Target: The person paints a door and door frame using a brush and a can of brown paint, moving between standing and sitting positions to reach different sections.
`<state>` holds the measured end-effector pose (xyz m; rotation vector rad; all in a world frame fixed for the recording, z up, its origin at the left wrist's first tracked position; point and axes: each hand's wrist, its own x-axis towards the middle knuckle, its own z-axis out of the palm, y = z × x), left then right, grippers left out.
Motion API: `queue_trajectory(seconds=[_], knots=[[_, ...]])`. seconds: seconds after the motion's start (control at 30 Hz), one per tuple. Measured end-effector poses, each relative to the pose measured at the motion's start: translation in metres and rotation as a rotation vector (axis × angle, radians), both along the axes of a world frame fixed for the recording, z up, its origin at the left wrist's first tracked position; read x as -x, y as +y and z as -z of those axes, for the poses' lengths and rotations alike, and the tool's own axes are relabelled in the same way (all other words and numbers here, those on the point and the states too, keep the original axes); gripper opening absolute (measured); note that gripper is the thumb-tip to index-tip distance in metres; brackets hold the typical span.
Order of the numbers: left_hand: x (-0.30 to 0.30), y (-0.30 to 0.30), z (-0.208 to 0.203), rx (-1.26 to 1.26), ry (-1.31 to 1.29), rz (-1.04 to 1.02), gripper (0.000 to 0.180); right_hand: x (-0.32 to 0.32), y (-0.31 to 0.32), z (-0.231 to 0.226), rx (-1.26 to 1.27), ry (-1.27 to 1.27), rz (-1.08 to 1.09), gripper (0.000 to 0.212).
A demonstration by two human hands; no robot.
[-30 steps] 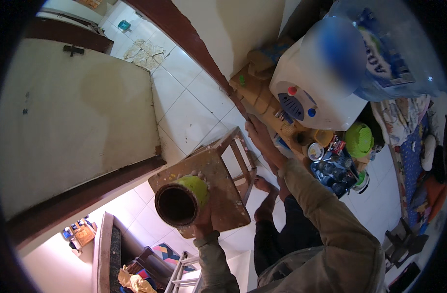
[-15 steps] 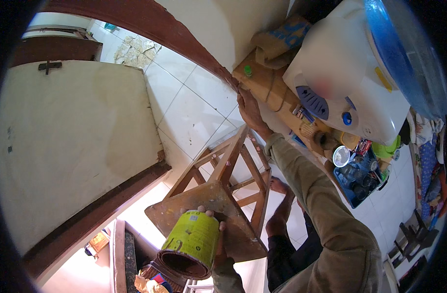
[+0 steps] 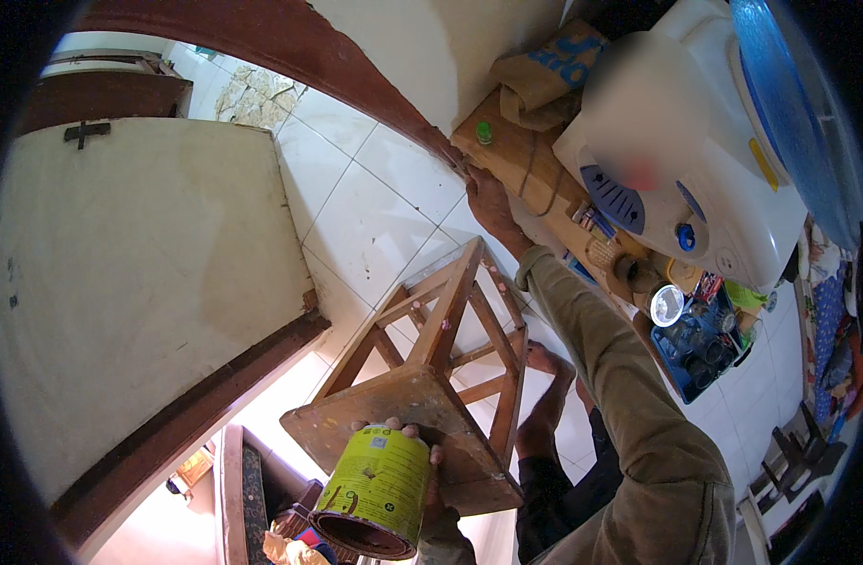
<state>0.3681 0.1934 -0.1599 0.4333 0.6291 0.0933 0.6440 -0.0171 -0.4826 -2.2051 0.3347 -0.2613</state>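
My left hand is wrapped round a yellow-green paint can, fingertips showing over its far side. The can's open mouth faces the lower edge of the view, and its rim and inside are brown. Beneath the can is the paint-spotted seat of a wooden stool; whether they touch I cannot tell. My right arm stretches up in a brown sleeve. At its end, my right hand is closed against the end of a brown-painted door frame. What its fingers hold, if anything, is hidden.
A cream wall panel with brown edging stands at left. To the right, a wooden board bears a paper bag and a white appliance. A blue tray of glasses is nearby. My foot is beside the stool.
The can and left hand sit slightly lower and farther right in view. My right hand has shifted slightly right and down, still at the frame. The whole view has moved a little.
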Motion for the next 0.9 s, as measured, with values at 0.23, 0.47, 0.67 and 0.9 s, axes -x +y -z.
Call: queue_trajectory(seconds=[0.23, 0.47, 0.67, 0.9], knots=[[0.003, 0.004, 0.002, 0.016, -0.015, -0.002, 0.065, -0.014, 0.008, -0.026, -0.129, -0.046, 0.073, 0.029], [-0.004, -0.006, -0.003, -0.108, 0.031, -0.004, 0.066, -0.003, 0.011, -0.075, -0.252, -0.183, 0.024, 0.031], [-0.002, 0.0, 0.005, 0.021, -0.055, -0.009, 0.063, 0.002, 0.013, -0.063, -0.312, -0.175, -0.019, 0.037], [0.018, 0.025, 0.022, 0.179, -0.194, 0.072, 0.059, -0.013, 0.013, -0.033, -0.153, -0.172, 0.06, 0.035]])
